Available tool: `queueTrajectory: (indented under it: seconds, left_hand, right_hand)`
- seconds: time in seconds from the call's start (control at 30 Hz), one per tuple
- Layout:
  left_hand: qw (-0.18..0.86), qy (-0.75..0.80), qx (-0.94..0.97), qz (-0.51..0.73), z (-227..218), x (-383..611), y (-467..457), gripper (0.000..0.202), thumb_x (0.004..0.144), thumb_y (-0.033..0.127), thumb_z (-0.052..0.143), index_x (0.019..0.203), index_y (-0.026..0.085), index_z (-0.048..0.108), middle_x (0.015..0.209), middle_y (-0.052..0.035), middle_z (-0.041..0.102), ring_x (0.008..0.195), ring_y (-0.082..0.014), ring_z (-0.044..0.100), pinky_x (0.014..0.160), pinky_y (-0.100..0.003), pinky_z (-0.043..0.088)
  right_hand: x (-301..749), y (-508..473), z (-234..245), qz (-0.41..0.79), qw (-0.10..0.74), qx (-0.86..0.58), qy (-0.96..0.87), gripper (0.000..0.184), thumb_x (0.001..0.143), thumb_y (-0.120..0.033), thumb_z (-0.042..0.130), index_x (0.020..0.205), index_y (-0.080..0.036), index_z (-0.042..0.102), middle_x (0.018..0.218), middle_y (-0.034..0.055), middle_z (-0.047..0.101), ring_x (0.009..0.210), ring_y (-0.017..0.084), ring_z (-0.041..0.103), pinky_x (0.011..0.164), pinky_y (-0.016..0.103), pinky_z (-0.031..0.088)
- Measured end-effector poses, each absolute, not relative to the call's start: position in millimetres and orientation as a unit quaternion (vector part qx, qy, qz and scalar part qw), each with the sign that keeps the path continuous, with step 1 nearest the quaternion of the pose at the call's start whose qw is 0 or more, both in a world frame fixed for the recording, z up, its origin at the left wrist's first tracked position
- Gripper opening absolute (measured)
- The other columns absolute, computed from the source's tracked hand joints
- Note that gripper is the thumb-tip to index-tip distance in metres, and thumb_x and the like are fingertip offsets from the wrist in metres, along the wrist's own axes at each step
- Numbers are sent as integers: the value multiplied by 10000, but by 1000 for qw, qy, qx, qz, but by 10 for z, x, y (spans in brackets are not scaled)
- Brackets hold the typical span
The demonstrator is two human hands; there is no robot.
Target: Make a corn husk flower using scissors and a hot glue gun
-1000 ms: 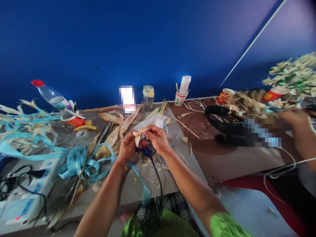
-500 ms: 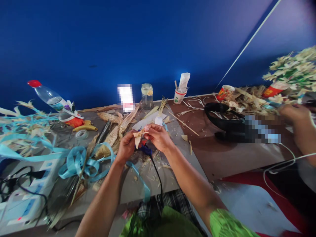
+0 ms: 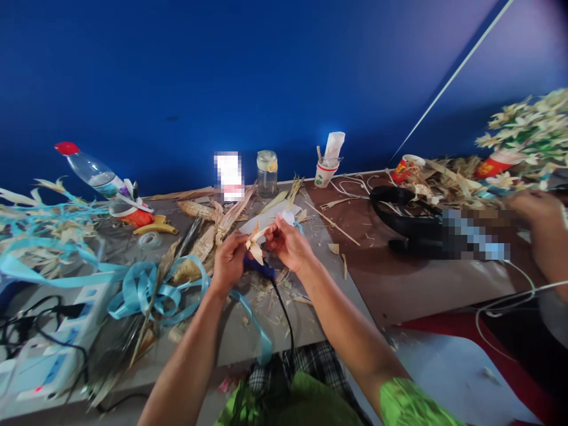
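Observation:
My left hand and my right hand meet over the middle of the grey table. Between their fingertips they pinch a small pale husk flower with pointed petals. Both hands are closed on it. Just under the hands lies a blue glue gun with a black cord running back to me. Dried corn husks lie just left of my left hand.
Light blue ribbon loops at left beside a power strip and a tilted plastic bottle. A glass jar and paper cup stand at the back. At right, another person's hand works near a black bag and husk flowers.
The husk flower has been turned in my fingers, its petals pointing up and out more. My right hand shifted slightly up. The other person's hand at right stayed about where it was.

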State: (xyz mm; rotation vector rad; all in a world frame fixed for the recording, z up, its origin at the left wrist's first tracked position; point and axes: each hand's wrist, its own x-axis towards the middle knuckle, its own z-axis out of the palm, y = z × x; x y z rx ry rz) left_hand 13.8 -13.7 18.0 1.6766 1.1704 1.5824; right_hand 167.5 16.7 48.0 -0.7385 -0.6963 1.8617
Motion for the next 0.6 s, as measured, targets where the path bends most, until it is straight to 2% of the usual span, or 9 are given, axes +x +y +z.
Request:
queueTrajectory:
  seconds: [0.1,0.23,0.33,0.43,0.6]
  left_hand:
    - [221,456,628,591,220,140,-144,132,771,144,544,795,193,663,625,12,559,599,-117,522,605,-240,419]
    - [210,457,648,572,214,136,-143,172,773,131,526,833,204,669,631,16,546,549,-104,511,571,-232,412]
    - [212,448,661,564,188,140,-138,179,771,130,530,850,206,671,649,16,545,525,-92,503,548,-223,403]
    - [216,440,659,571,183,157,-142,171,784,140,529,850,203,674,636,13,542,552,-101,506,562,-226,406]
    - [250,445,632,584,195,177,-151,130,790,182,549,780,193,678,675,-11,579,660,-135,539,637,-253,428]
  right_hand:
    - [1688,122,511,742,488,-291,-355,492,658,-642,619,601,-153,611,552,-9,526,498,78,422,482,223,328]
    - [1643,57,528,639,507,-335,-471,345,644,-484,718,616,-159,605,527,-41,479,506,69,379,491,220,280]
    - [1603,53,521,621,512,-355,-476,286,622,-398,745,593,-163,586,517,-48,480,505,69,371,492,222,274]
    - [1598,78,495,682,509,-334,-404,288,594,-348,763,553,-161,548,500,-58,468,473,54,355,474,215,272]
    - [1614,120,410,851,403,-251,-224,299,566,-294,782,602,-163,515,512,-65,495,427,45,360,464,223,344]
